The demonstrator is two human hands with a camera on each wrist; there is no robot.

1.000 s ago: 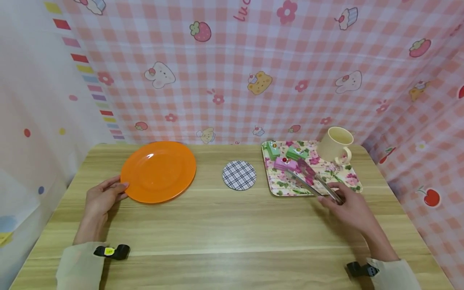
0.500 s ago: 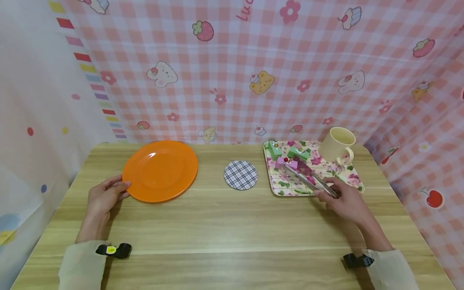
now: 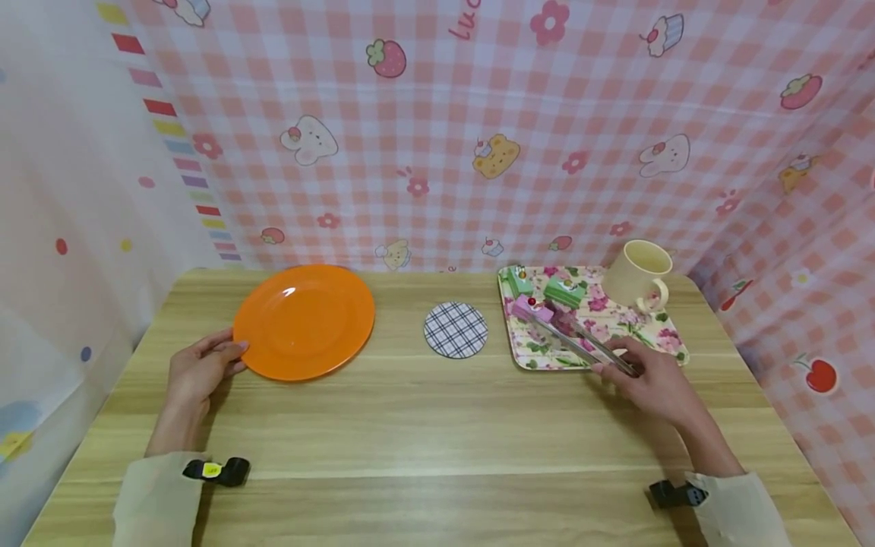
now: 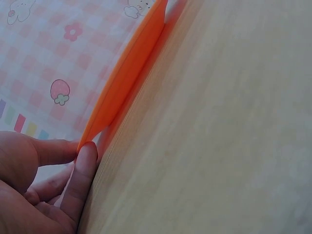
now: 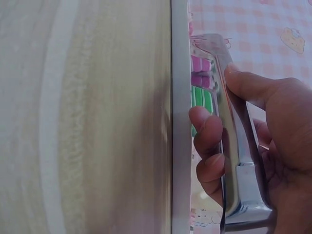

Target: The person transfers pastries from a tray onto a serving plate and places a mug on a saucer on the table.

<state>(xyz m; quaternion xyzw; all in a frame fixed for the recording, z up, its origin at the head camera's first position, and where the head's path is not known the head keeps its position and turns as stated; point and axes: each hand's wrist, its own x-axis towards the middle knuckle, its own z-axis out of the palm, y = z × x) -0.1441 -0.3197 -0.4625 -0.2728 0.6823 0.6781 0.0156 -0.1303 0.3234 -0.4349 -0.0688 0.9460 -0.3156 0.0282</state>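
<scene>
Tongs (image 5: 239,139) in the person's right hand (image 3: 652,380), fingers and thumb curled round the metal arms, gap between the arms partly closed. Their tips are at the pink cake piece (image 3: 536,309), near the left edge of a flowered tray (image 3: 540,354); I can't tell whether they grip it. Two green cake pieces (image 3: 564,291) lie behind it, one in the tray's far left corner. Cream mug (image 3: 636,275) upright at the far right corner.

Left hand (image 3: 198,374) pinches the near-left rim of an orange plate (image 3: 304,323) between thumb and fingers. Checked round coaster (image 3: 456,330) lies between plate and tray, apart from both. Wood-grain table (image 3: 410,425); pink gingham cloth (image 3: 437,205) hangs behind.
</scene>
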